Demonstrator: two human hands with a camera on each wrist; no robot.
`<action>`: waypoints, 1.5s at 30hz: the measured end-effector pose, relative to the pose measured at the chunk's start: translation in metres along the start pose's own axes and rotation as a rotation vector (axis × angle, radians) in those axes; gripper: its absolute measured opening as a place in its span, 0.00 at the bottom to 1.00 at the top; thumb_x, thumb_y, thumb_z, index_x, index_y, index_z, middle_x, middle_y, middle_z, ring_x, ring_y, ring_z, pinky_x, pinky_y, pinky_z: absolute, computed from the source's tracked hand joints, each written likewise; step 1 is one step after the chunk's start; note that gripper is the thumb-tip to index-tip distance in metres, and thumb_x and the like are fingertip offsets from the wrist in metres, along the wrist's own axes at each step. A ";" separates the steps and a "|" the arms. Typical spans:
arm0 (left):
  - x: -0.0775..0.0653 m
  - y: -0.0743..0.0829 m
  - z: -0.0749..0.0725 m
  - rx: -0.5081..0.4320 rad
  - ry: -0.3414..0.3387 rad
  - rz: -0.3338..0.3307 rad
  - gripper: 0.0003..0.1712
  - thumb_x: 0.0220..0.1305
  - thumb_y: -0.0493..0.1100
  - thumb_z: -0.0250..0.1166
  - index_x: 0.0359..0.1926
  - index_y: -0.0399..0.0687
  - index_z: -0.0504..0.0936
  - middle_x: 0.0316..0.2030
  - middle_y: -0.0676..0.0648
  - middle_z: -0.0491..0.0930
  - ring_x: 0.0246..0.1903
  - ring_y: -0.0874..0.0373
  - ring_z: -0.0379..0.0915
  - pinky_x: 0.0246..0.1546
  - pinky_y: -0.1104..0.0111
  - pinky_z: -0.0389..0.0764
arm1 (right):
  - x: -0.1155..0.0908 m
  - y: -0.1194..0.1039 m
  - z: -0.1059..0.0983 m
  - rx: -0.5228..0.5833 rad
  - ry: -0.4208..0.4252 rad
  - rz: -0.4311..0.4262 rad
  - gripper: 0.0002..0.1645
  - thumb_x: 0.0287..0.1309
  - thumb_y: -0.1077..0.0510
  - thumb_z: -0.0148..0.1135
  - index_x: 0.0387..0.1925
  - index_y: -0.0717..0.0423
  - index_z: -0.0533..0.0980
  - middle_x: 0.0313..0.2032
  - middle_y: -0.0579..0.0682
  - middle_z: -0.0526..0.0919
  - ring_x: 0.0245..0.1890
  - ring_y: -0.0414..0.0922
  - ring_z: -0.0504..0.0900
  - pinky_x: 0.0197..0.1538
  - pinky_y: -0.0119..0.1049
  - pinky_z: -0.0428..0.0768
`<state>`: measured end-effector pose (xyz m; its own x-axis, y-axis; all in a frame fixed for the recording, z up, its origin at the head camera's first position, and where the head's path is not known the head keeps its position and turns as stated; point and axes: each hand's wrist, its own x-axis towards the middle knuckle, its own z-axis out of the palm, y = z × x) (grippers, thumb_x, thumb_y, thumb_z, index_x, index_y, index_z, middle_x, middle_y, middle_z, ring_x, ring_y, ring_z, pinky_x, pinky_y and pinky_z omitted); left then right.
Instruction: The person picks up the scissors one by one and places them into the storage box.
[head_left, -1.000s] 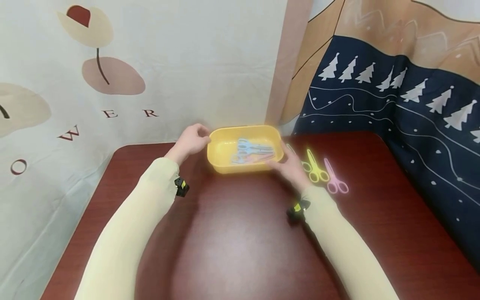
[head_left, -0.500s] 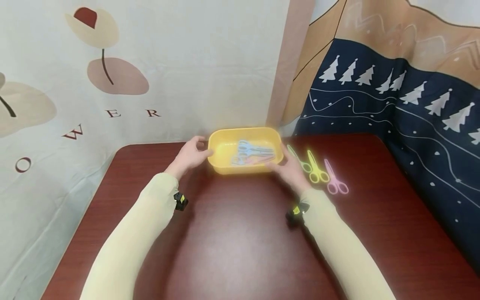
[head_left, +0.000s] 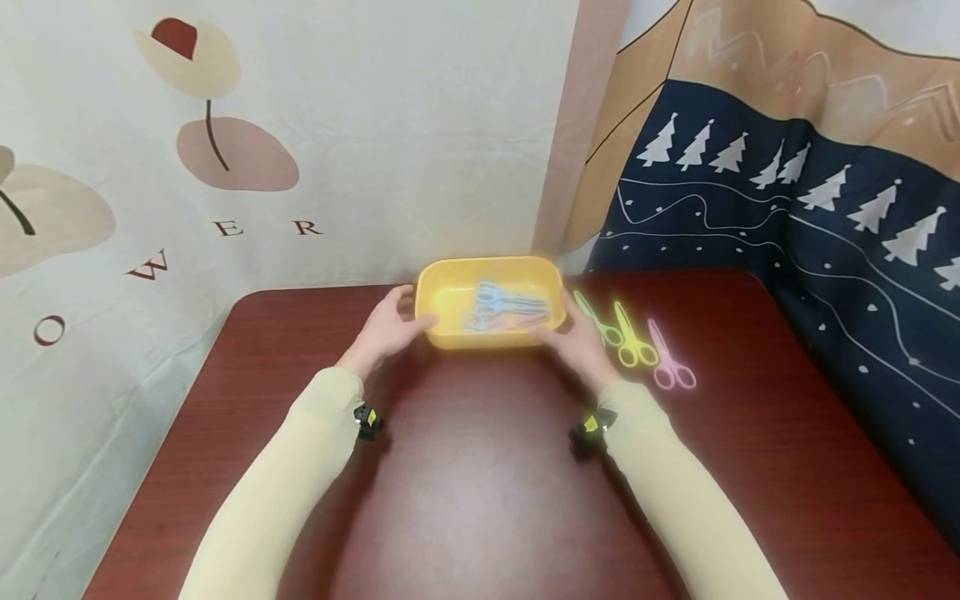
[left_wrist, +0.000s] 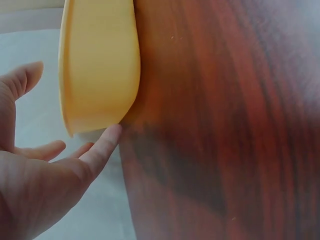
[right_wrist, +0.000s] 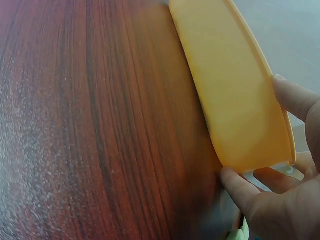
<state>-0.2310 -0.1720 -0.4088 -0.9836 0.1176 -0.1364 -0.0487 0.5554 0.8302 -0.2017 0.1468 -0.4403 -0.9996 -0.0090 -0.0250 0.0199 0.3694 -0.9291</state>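
A yellow plastic bin stands at the far edge of the table, with blue scissors and pink scissors lying inside. At its left end is my left hand, fingers spread. The left wrist view shows one fingertip at the bin's lower corner, while the thumb stays apart from the rim. My right hand grips the right end. Its thumb lies on the rim and a forefinger presses the bottom corner; the other fingers are partly hidden behind the end wall.
To the right of the bin, green scissors, yellow scissors and pink scissors lie in a row on the dark red wooden table. Patterned cloth hangs close behind the table and along its right side.
My left hand has slid toward me along the bin's left end, its fingers spreading and its thumb coming over the rim. The right hand and the bin have hardly moved.
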 end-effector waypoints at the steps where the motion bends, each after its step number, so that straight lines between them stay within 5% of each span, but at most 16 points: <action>1: -0.001 -0.001 0.001 -0.010 0.001 -0.001 0.49 0.68 0.49 0.68 0.79 0.37 0.52 0.73 0.32 0.63 0.71 0.39 0.64 0.69 0.49 0.69 | 0.000 0.000 0.000 0.006 -0.001 -0.002 0.59 0.57 0.50 0.77 0.82 0.37 0.51 0.81 0.43 0.54 0.81 0.46 0.49 0.80 0.50 0.49; 21: -0.009 -0.010 0.017 -0.214 0.024 0.026 0.53 0.63 0.41 0.73 0.81 0.43 0.51 0.76 0.35 0.61 0.68 0.38 0.68 0.65 0.49 0.74 | 0.000 0.001 0.001 0.017 0.010 -0.012 0.60 0.55 0.48 0.78 0.82 0.35 0.53 0.79 0.45 0.59 0.79 0.46 0.55 0.78 0.50 0.53; 32: -0.009 -0.007 0.027 -0.183 0.073 0.033 0.60 0.57 0.44 0.78 0.82 0.46 0.51 0.78 0.40 0.58 0.72 0.43 0.60 0.74 0.52 0.61 | 0.001 0.002 0.000 0.010 0.000 -0.012 0.59 0.56 0.48 0.77 0.82 0.36 0.52 0.80 0.43 0.56 0.80 0.46 0.52 0.79 0.51 0.52; 45: -0.008 -0.004 0.037 -0.208 0.142 0.072 0.61 0.51 0.46 0.82 0.81 0.53 0.57 0.71 0.41 0.69 0.66 0.43 0.67 0.70 0.51 0.63 | -0.001 0.000 0.000 0.024 -0.003 -0.025 0.59 0.56 0.50 0.77 0.82 0.35 0.53 0.79 0.45 0.59 0.79 0.47 0.54 0.79 0.51 0.53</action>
<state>-0.2166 -0.1448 -0.4307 -0.9996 0.0254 -0.0078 0.0021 0.3665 0.9304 -0.2007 0.1464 -0.4400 -0.9998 -0.0208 -0.0023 -0.0051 0.3465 -0.9380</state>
